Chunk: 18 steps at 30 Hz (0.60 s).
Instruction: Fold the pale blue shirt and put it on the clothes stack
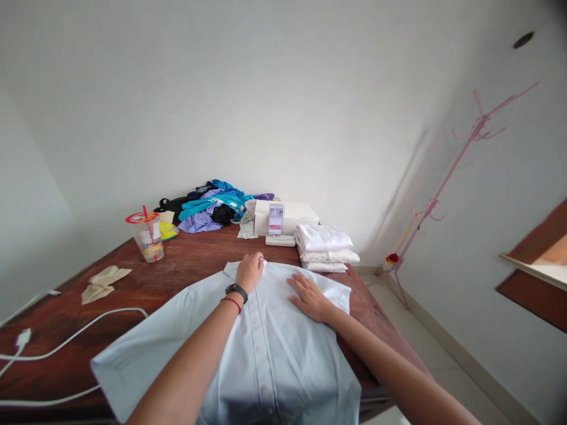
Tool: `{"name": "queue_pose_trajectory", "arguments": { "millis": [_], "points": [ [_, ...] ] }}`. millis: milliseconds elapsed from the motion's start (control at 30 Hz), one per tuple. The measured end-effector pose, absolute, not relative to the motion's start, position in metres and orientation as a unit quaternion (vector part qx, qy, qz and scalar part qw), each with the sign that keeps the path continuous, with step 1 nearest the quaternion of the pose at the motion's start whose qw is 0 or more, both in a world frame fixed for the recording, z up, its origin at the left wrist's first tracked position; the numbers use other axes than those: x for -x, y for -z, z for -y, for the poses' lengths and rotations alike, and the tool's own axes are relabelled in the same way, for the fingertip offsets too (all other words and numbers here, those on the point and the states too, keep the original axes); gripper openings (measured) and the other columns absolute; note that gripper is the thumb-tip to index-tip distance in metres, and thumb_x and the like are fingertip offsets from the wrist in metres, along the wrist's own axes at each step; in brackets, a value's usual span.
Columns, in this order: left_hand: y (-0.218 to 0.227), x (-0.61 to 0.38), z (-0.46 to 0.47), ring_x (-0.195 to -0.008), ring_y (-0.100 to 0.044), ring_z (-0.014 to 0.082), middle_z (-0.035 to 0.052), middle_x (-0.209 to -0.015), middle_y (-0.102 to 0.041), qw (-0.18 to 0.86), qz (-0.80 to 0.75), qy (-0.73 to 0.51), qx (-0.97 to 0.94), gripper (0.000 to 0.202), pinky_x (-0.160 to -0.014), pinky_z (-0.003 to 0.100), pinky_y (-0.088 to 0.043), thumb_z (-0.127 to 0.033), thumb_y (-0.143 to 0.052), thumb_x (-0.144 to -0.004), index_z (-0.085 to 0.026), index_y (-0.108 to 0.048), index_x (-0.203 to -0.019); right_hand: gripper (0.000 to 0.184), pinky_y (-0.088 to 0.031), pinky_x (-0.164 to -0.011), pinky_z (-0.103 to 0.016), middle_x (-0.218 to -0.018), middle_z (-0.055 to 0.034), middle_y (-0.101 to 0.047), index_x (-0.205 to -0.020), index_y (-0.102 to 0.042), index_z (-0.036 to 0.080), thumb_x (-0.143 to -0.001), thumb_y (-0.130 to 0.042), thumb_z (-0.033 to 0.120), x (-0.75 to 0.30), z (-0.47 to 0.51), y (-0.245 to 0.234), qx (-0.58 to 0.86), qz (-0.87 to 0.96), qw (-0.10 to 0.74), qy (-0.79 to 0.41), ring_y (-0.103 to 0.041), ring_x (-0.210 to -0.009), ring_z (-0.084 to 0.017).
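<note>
A light blue button-up shirt (283, 348) with short sleeves lies spread front side up, its collar pointing away from me and its lower part coming towards me. My left hand (250, 273), with a dark band and a red string at the wrist, is closed at the collar, fingers curled over the cloth; the fingertips are partly hidden. On the shirt's right chest area rests my right hand (311, 298), open, with its fingers spread flat against the fabric. The button placket runs down the middle, and slight creases show on the right half.
On the wooden table (177, 274) are a stack of folded white cloths (325, 251), a white box (292, 217), a propped phone (276, 218), heaped clothes (217, 206), a plastic cup (150, 239), a beige napkin (104, 282) and white cables (84, 333). A pink coat stand (443, 183) stands right.
</note>
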<state>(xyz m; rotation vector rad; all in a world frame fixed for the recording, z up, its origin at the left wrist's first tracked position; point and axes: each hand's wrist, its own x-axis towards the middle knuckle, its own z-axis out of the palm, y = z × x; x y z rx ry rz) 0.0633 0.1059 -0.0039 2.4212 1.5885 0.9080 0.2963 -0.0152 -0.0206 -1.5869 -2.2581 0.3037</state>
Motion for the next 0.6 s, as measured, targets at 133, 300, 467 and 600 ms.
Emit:
{"name": "queue_pose_trajectory", "arguments": {
  "millis": [133, 300, 467, 600],
  "points": [
    [0.003, -0.063, -0.107, -0.102, -0.058, 0.024, 0.008, -0.104, -0.068, 0.04, -0.522, -0.274, -0.807, 0.02, -0.084, 0.03, -0.042, -0.028, -0.045, -0.102, -0.023, -0.063, -0.108, 0.057, -0.025, -0.121, -0.051, -0.157, -0.0146, -0.04, -0.145, -0.052, 0.02, -0.101, -0.04, 0.054, -0.353, 0.05, 0.034, 0.645, 0.738, 0.187, -0.07, -0.033, -0.148, -0.031],
    [-0.013, -0.066, -0.098, -0.106, -0.057, 0.0266, 0.0125, -0.109, -0.065, 0.013, -0.524, -0.232, -0.819, 0.025, -0.089, 0.035, -0.042, -0.028, -0.04, -0.103, -0.019, -0.062, -0.11, 0.066, -0.028, -0.12, -0.053, -0.157, -0.0177, -0.04, -0.145, -0.051, 0.016, -0.093, -0.05, 0.056, -0.407, 0.076, 0.041, 0.74, 0.647, 0.181, -0.038, -0.033, -0.148, -0.035],
    [-0.033, -0.085, -0.06, -0.123, -0.049, 0.0347, 0.0198, -0.13, -0.054, -0.013, -0.469, -0.197, -0.861, 0.034, -0.101, 0.048, -0.037, -0.03, -0.04, -0.102, -0.016, -0.056, -0.129, 0.065, -0.037, -0.115, -0.048, -0.146, -0.0145, -0.055, -0.141, -0.056, 0.019, -0.082, -0.063, 0.045, -0.433, 0.078, 0.023, 0.689, 0.654, 0.298, -0.092, -0.051, -0.135, -0.033],
    [-0.026, -0.104, -0.006, -0.112, -0.058, 0.0323, 0.0136, -0.116, -0.064, 0.012, -0.373, -0.119, -0.92, 0.036, -0.1, 0.046, -0.042, -0.045, -0.048, -0.099, -0.023, -0.064, -0.123, 0.048, -0.053, -0.089, -0.041, -0.112, -0.0116, -0.073, -0.119, -0.071, 0.019, -0.074, -0.07, 0.036, -0.438, 0.062, 0.006, 0.685, 0.619, 0.352, -0.152, -0.069, -0.095, -0.029]
  ]
}}
